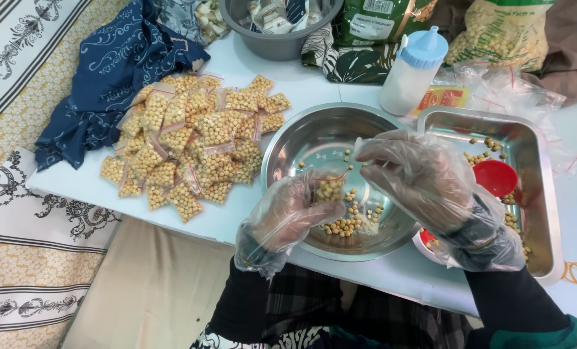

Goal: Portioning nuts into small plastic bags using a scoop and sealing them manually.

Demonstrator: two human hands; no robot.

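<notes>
We hold our gloved hands over the round steel bowl [314, 139]. Our right hand [424, 171] arches, fingers curled, pinching the top of the small bag of chickpeas [329, 187], which our left hand [291, 213] grips from below.

A small clear bag [329, 188] with a red seal strip, part-filled with pale yellow chickpeas, is held upright above the steel bowl [301, 139]. The gloved left hand [288, 216] grips its lower part; the gloved right hand [411, 169] pinches its top edge.
</notes>
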